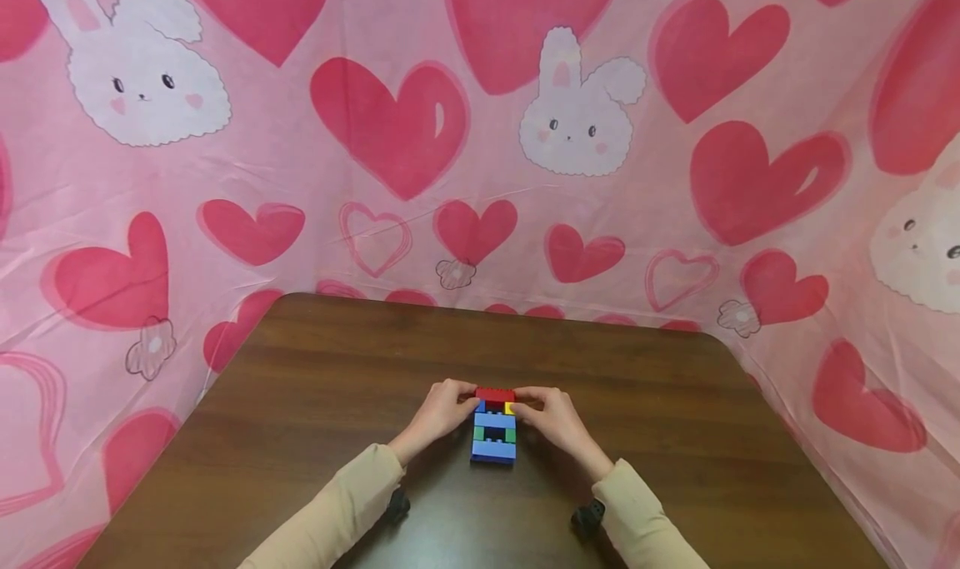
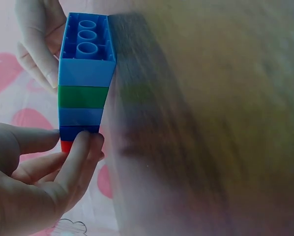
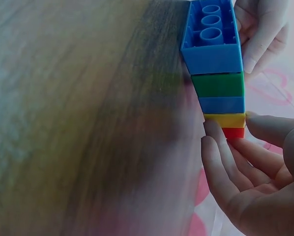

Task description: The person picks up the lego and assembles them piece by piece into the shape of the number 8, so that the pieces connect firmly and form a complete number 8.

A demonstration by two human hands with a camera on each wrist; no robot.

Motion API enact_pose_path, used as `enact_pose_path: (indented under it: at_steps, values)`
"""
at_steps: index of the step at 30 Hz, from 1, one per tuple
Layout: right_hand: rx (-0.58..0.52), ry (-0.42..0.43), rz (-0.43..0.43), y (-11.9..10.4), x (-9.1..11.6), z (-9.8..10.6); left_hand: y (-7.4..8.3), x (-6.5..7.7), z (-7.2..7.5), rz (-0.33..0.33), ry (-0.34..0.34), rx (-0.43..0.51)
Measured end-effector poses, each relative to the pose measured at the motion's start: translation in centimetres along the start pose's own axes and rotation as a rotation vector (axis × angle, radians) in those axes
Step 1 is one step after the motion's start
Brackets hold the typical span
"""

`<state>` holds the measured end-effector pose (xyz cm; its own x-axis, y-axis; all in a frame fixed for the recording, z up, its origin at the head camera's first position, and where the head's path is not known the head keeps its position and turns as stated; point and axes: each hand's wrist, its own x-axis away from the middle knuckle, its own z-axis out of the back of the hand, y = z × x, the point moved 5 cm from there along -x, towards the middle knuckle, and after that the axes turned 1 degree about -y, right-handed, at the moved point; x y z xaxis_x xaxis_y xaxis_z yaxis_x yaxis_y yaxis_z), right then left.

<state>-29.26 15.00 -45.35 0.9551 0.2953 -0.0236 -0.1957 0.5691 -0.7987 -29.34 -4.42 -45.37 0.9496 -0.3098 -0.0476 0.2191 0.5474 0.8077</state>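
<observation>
A block structure of toy building bricks lies on its side on the table, its hollow underside toward me. From near to far come a long blue brick [image 1: 493, 450], green bricks [image 1: 478, 435], another long blue brick [image 1: 494, 421], then a small dark blue brick [image 2: 79, 132] and a yellow brick [image 3: 225, 120], and a red brick [image 1: 496, 395] at the far end. My left hand [image 1: 441, 411] pinches the dark blue brick between thumb and fingers from the left. On the right side, my right hand [image 1: 557, 420] grips the yellow brick, fingertips close to the red one.
The brown wooden table [image 1: 330, 369] extends around both hands. Behind and beside it hangs a pink cloth [image 1: 495, 177] with hearts and rabbits. A black wrist device [image 1: 397, 506] sits under the left sleeve, and another black wrist device [image 1: 588, 519] under the right sleeve.
</observation>
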Motion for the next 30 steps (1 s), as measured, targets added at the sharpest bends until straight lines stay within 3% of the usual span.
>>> enact_pose_path:
  at_steps: [9,20,30]
  values:
    - [0.03,-0.007,0.009,0.23,-0.4,-0.22,-0.31,-0.14,0.15,-0.019,-0.017,-0.02]
    - [0.037,-0.017,0.009,0.62,-0.19,-0.22,-0.35,-0.42,-0.13,0.005,-0.059,-0.044]
    - [0.035,-0.008,-0.009,0.44,-0.37,-0.26,-0.26,-0.82,-0.1,-0.014,-0.037,-0.066]
